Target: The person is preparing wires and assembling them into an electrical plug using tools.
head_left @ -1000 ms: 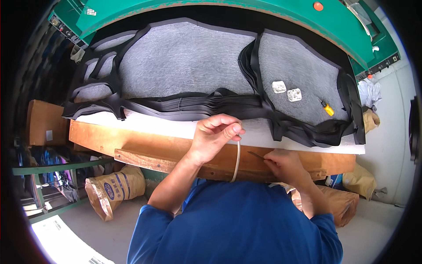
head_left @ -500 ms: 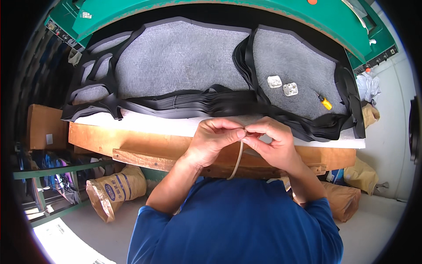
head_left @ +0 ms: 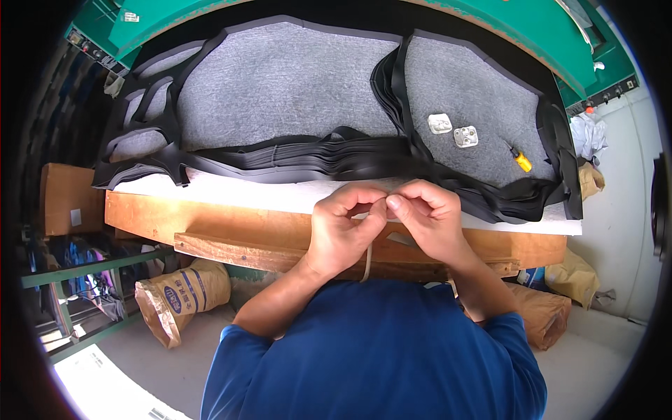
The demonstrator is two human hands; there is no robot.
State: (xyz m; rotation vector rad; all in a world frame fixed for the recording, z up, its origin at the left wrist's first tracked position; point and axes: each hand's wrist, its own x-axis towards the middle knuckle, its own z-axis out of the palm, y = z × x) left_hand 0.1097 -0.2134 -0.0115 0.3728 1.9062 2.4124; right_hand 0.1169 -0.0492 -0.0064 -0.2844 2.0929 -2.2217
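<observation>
My left hand (head_left: 337, 229) and my right hand (head_left: 435, 222) meet in front of my chest, over the table's near edge. Thumbs and fingertips of both are pinched together at one spot. A thin cream-coloured cable (head_left: 368, 262) hangs below them; its upper end disappears behind my left fingers, so what the fingertips do there is hidden. Beyond my right hand, two small white square plastic pieces (head_left: 439, 124), perhaps halves of a socket or plug, lie on grey felt-like sheet (head_left: 294, 84). A yellow-handled screwdriver (head_left: 521, 161) rests to their right.
Stacked black strips (head_left: 315, 162) frame the grey sheet. A green machine beam (head_left: 490, 28) arches over the far side. The wooden table front (head_left: 154, 218) carries a batten. Paper sacks (head_left: 183, 297) stand below, with a cardboard box (head_left: 68, 199) at left.
My fingertips have shifted, with the right thumb now lying over the pinch. Less of the cable shows beneath them. The view has tilted slightly.
</observation>
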